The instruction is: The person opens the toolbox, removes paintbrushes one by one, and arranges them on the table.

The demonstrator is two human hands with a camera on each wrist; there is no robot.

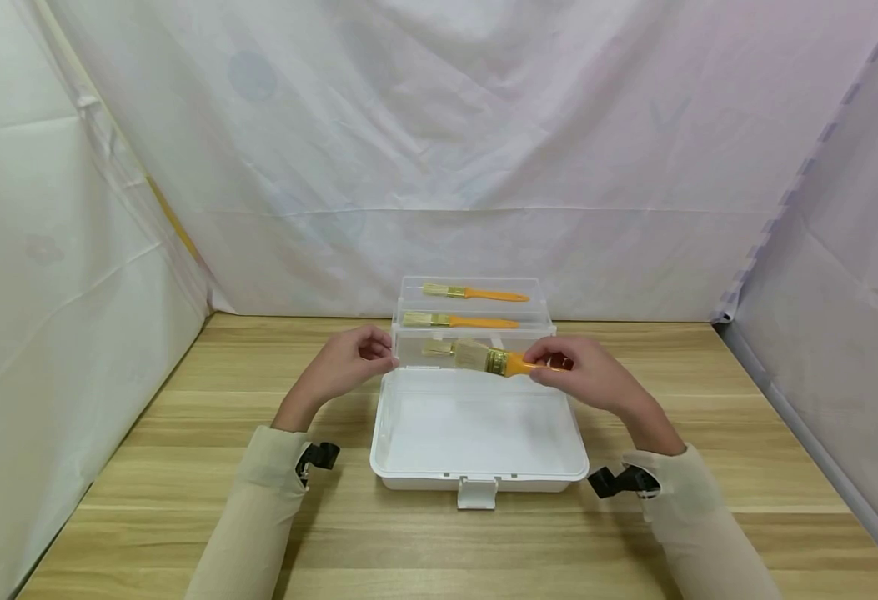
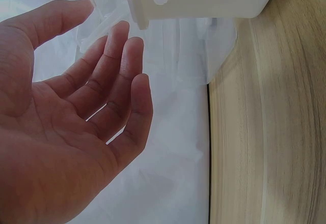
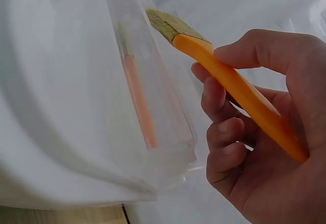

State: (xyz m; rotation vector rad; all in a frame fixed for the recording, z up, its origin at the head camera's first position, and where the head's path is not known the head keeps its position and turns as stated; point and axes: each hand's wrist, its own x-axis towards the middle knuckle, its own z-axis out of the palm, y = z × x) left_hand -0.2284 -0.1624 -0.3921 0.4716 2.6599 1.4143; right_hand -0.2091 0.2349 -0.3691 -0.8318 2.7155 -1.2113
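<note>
My right hand (image 1: 584, 371) pinches the orange handle of a wide paintbrush (image 1: 509, 362), its bristles pointing left. The brush is over the clear trays of a white storage box (image 1: 476, 482); the right wrist view shows thumb and fingers around the handle (image 3: 239, 89). Two other paintbrushes lie on the stepped trays, one in the top tier (image 1: 484, 293) and one below it (image 1: 476, 321). Bristles of a third brush (image 1: 436, 348) show behind the held one, the rest hidden. My left hand (image 1: 348, 360) has loosely bent fingers beside the trays' left edge and holds nothing.
The box's white base lies open in front, with a latch (image 1: 477, 494) hanging at its near side. Under it is a wooden table (image 1: 258, 500). White cloth (image 1: 446, 167) hangs behind and at both sides.
</note>
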